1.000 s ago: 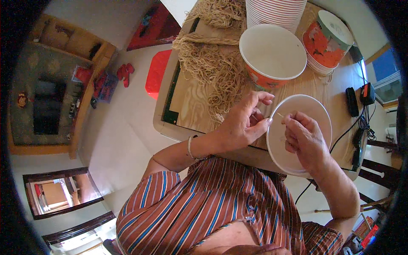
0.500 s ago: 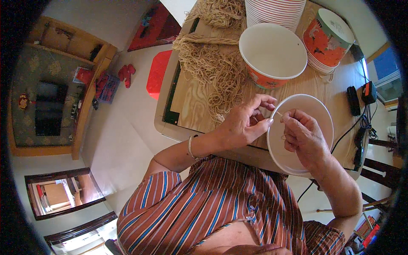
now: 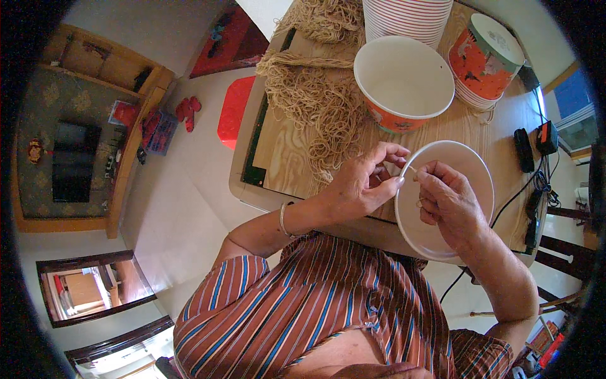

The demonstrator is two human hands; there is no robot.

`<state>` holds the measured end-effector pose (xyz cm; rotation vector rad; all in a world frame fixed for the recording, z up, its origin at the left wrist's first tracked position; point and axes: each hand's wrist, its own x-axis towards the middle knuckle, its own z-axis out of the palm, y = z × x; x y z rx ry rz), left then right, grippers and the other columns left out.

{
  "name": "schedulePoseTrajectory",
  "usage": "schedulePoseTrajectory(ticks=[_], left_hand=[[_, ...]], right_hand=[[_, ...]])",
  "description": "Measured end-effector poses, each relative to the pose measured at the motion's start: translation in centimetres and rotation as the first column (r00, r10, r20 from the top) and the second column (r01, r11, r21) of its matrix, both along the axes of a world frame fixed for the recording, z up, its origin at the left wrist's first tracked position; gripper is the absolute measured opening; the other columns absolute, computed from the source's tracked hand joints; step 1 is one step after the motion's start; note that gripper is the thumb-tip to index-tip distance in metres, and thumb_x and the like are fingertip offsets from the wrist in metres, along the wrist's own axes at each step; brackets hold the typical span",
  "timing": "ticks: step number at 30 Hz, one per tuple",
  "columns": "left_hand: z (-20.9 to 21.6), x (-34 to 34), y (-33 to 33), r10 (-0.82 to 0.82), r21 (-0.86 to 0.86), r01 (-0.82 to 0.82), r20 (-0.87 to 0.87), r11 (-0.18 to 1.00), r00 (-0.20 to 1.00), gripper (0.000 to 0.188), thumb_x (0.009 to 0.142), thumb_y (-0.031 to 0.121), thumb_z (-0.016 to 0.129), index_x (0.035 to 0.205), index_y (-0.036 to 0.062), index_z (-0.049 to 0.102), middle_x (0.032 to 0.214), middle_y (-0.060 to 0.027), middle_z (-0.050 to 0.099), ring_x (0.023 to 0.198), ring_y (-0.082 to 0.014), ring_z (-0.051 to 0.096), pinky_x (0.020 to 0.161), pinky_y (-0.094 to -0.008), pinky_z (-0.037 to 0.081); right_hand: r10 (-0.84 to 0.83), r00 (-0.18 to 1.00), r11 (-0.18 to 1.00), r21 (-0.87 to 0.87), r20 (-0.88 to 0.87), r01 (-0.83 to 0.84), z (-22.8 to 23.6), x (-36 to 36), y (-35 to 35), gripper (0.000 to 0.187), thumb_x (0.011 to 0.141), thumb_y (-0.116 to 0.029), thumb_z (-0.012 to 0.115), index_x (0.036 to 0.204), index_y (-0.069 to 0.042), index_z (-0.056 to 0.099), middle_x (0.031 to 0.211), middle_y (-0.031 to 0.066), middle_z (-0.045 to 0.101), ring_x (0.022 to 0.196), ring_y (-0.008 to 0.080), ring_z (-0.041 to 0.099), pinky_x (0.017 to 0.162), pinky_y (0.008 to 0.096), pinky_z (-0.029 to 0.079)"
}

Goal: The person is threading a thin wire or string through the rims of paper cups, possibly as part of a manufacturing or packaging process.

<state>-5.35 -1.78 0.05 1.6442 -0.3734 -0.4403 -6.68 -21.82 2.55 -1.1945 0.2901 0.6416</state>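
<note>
A white paper bucket [image 3: 475,161] tilts toward me at the table's near edge, its mouth facing up. My left hand [image 3: 369,183] grips its left rim, the thumb pressed to the edge and the fingers curled just behind. Over the bucket's mouth, my right hand [image 3: 449,201] is closed in a pinch on a short light cord [image 3: 411,168] that runs to the rim by my left fingers. The bucket's outer side and the cord's far end are hidden. Beyond my left hand lies a heap of tangled beige cord [image 3: 319,104].
Another bucket [image 3: 404,76], orange outside, stands behind the tilted one. A tall stack of buckets [image 3: 407,19] is at the back, with upside-down orange buckets [image 3: 486,57] to its right. A black adapter [image 3: 548,137] and cables lie at the table's right edge. A red stool [image 3: 235,112] stands left.
Both hands keep nearly the same place at the rim. The view has shifted very slightly.
</note>
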Motion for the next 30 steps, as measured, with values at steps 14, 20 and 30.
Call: schedulePoseTrajectory(ticks=[14, 20, 30], left_hand=[[-0.27, 0.06, -0.06, -0.001, -0.016, 0.002, 0.04, 1.0, 0.999, 0.042, 0.089, 0.007, 0.055, 0.129, 0.0006, 0.044, 0.113, -0.0076, 0.055, 0.09, -0.0089, 0.056, 0.08, -0.0254, 0.048], [-0.42, 0.08, -0.03, -0.007, -0.009, 0.007, 0.041, 1.0, 0.999, 0.042, 0.089, 0.007, 0.055, 0.129, -0.0002, 0.045, 0.113, -0.0078, 0.056, 0.092, -0.0095, 0.057, 0.082, -0.0262, 0.049], [-1.02, -0.09, -0.19, 0.039, -0.036, -0.035, 0.119, 0.999, 0.992, 0.043, 0.087, 0.01, 0.058, 0.127, 0.0005, 0.047, 0.111, -0.0133, 0.061, 0.094, -0.0173, 0.062, 0.081, -0.032, 0.052]], right_hand=[[0.05, 0.998, 0.988, -0.145, 0.042, -0.044, -0.28, 0.19, -0.12, 0.021, 0.094, -0.022, 0.056, 0.097, -0.001, 0.059, 0.063, -0.003, 0.045, 0.048, 0.0063, 0.042, 0.042, 0.0229, 0.037], [0.045, 0.998, 0.99, -0.133, 0.04, -0.039, -0.21, 0.17, -0.1, 0.022, 0.094, -0.022, 0.055, 0.099, 0.0, 0.059, 0.064, -0.0026, 0.046, 0.05, 0.0066, 0.043, 0.042, 0.0228, 0.037], [0.026, 1.0, 0.993, -0.115, 0.007, -0.025, -0.2, 0.3, 0.27, 0.014, 0.094, -0.021, 0.058, 0.096, -0.008, 0.055, 0.062, -0.0066, 0.036, 0.047, 0.0033, 0.032, 0.041, 0.0199, 0.026]])
